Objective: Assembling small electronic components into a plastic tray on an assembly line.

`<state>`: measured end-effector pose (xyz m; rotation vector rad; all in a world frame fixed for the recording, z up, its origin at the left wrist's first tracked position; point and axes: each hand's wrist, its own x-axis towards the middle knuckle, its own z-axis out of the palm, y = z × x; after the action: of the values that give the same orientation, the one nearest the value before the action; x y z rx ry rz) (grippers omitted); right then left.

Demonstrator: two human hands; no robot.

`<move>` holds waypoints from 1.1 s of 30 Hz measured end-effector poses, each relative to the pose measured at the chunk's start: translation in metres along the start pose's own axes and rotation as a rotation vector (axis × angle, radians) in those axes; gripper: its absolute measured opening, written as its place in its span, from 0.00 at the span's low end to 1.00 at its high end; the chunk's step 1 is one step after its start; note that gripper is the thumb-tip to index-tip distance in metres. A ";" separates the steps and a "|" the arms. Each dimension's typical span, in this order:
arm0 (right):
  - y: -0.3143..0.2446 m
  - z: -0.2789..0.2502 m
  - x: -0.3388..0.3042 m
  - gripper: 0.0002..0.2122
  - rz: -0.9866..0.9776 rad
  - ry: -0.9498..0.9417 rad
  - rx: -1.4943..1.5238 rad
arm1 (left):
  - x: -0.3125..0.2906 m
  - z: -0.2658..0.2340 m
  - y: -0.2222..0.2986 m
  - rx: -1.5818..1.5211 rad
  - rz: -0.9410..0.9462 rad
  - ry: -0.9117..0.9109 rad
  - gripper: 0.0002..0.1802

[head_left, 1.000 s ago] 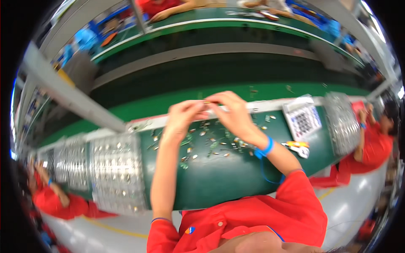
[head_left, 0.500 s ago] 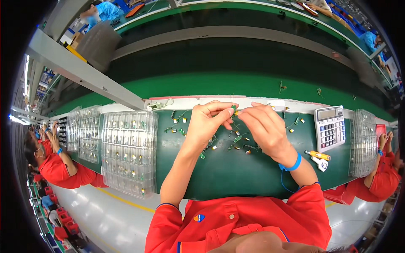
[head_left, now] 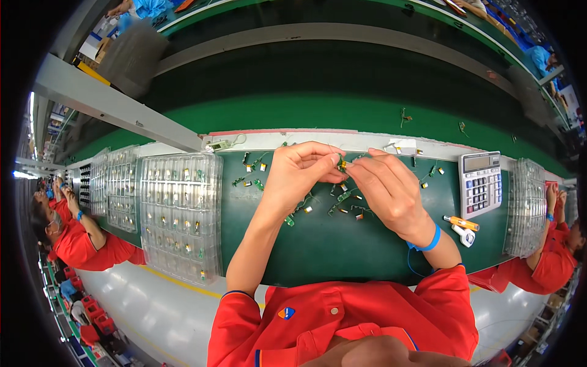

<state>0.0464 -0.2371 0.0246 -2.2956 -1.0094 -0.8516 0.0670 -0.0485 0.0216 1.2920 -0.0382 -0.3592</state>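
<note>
Between my two hands is a small green circuit board (head_left: pixel 342 163) with a yellow-and-silver part on it. My left hand (head_left: pixel 299 174) pinches it between thumb and forefinger. From the other side, the thumb and fingertips of my right hand (head_left: pixel 388 192) close on the yellow part, partly hiding it. A blue band (head_left: pixel 433 237) circles my right wrist. Below the hands, several loose wired boards (head_left: pixel 348 197) with small metal-cased parts lie on the dark green table mat (head_left: pixel 306 257). More of these boards (head_left: pixel 249 174) lie left of my left hand.
Clear plastic trays (head_left: pixel 181 214) filled with small parts stand at the left. A calculator (head_left: pixel 480 185), an orange-handled tool (head_left: pixel 461 223) and a white device (head_left: pixel 463 236) lie at the right, near stacked trays (head_left: pixel 526 208). Beyond runs a green conveyor (head_left: pixel 293 113). Co-workers in red sit on both sides.
The view has shifted slightly, so the trays and table sit a little further left. My hands keep hold of the board with only small finger movement; the right fingers look bent a bit differently.
</note>
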 end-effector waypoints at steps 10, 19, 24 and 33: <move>-0.007 -0.011 0.004 0.07 0.459 0.030 0.438 | -0.014 0.018 0.004 0.145 0.157 0.068 0.07; -0.008 -0.014 0.004 0.05 0.752 0.058 0.692 | -0.019 0.026 0.004 -0.010 0.165 0.020 0.11; -0.009 -0.012 0.004 0.04 0.765 0.108 0.742 | -0.019 0.028 0.004 -0.043 0.188 0.014 0.11; -0.009 -0.010 0.002 0.12 0.259 0.216 0.191 | -0.017 0.029 0.000 -0.044 0.268 0.018 0.08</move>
<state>0.0371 -0.2366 0.0346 -2.0642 -0.6532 -0.8348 0.0440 -0.0705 0.0324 1.2285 -0.1853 -0.1176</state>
